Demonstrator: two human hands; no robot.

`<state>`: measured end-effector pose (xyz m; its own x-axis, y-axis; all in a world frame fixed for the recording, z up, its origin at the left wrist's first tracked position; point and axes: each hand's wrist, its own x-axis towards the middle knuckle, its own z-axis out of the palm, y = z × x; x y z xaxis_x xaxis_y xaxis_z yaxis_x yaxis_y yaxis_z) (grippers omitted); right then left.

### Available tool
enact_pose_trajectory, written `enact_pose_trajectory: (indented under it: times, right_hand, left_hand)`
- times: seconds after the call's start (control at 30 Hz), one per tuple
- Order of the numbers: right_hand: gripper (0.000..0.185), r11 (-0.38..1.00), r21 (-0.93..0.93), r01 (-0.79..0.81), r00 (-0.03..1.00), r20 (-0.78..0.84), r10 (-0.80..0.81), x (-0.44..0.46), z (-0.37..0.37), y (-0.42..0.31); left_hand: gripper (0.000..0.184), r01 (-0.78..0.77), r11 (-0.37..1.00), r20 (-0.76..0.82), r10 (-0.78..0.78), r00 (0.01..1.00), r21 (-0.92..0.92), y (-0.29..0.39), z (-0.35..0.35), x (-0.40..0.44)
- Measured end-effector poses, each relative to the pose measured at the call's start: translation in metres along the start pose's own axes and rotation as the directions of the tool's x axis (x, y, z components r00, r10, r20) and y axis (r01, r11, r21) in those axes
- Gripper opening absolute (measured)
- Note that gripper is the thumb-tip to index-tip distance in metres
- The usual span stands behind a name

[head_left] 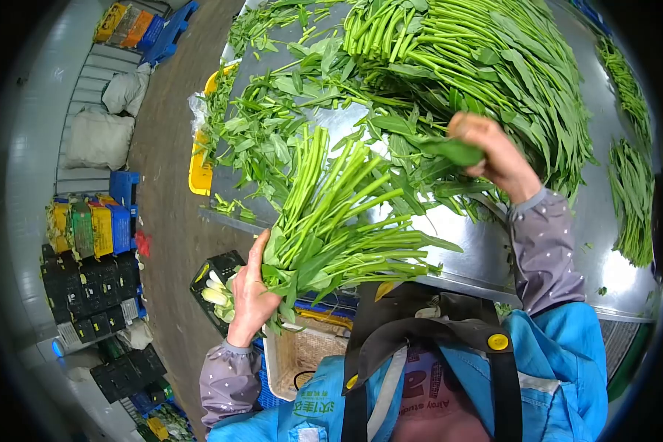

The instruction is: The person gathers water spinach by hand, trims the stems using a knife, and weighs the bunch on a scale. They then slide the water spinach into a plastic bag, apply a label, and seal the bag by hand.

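Observation:
In my left hand [254, 298] is a bunch of water spinach [324, 214], gripped around its leafy lower end. Its cut stems fan out up and to the right over the table's near edge. My right hand [490, 151] is closed around a green leaf [453, 151], which sticks out to the left and looks slightly blurred. That hand is above loose leaves, beside a large pile of water spinach [486, 66] laid with stems mostly to the left. Scattered leaves and short stems [265, 125] cover the table's left part.
The metal table [464, 247] spans the front. More greens [630, 206] lie along its right side. A yellow crate [201, 166] stands at its left edge. Below my left arm are a black crate [217, 269] with white-stemmed vegetables and a pale box [302, 361]. Stacked crates [88, 287] line the far left.

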<state>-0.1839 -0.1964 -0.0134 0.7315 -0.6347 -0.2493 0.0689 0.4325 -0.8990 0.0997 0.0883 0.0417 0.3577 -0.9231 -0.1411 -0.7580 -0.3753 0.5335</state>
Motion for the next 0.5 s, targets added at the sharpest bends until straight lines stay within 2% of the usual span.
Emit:
enact_pose_trajectory:
  times: [0.07, 0.1, 0.13, 0.17, 0.2, 0.27, 0.3, 0.37, 0.47, 0.5]
  right_hand:
    - [0.023, 0.917, -0.383, -0.115, 0.977, 0.123, 0.174, -0.004, 0.026, 0.012]
    - [0.023, 0.950, -0.311, 0.010, 0.945, 0.313, 0.093, 0.000, 0.038, 0.036]
    - [0.025, 0.850, -0.507, 0.141, 0.899, 0.425, 0.104, 0.001, 0.055, 0.032]
    - [0.028, 0.621, -0.703, 0.347, 0.903, 0.429, -0.019, -0.004, 0.073, 0.033]
    - [0.034, 0.520, -0.725, 0.451, 0.885, 0.440, -0.155, -0.009, 0.087, 0.038]
    - [0.037, 0.279, -0.810, 0.516, 0.852, 0.452, -0.263, -0.012, 0.103, 0.054]
    - [0.037, 0.282, -0.812, 0.511, 0.855, 0.447, -0.263, -0.011, 0.107, 0.059]
    - [0.036, 0.191, -0.817, 0.544, 0.823, 0.476, -0.310, -0.008, 0.112, 0.068]
    - [0.034, 0.166, -0.810, 0.562, 0.799, 0.480, -0.362, -0.013, 0.121, 0.089]
    - [0.031, 0.183, -0.822, 0.539, 0.832, 0.485, -0.269, -0.013, 0.124, 0.089]
  left_hand:
    - [0.080, -0.003, 1.000, -0.005, 0.003, 1.000, -0.002, 0.003, 0.000, 0.003]
    - [0.080, -0.019, 0.999, 0.003, 0.019, 1.000, 0.044, 0.005, 0.000, 0.004]
    - [0.080, -0.034, 0.995, 0.014, 0.033, 0.999, 0.092, 0.008, 0.000, 0.005]
    - [0.079, 0.032, 0.995, 0.052, -0.037, 0.998, 0.096, 0.013, -0.001, 0.006]
    - [0.079, 0.031, 0.995, 0.056, -0.037, 0.998, 0.099, 0.014, -0.002, 0.006]
    - [0.078, 0.018, 0.977, 0.088, -0.037, 0.995, 0.214, 0.015, 0.000, 0.005]
    - [0.078, -0.024, 0.977, 0.060, 0.011, 0.998, 0.210, 0.014, 0.002, 0.005]
    - [0.077, -0.014, 0.983, 0.044, 0.006, 0.999, 0.181, 0.013, 0.004, 0.005]
    - [0.079, -0.044, 0.991, -0.018, 0.047, 0.999, 0.125, 0.011, 0.010, 0.005]
    - [0.079, -0.043, 0.986, 0.004, 0.043, 0.999, 0.163, 0.013, 0.010, 0.004]
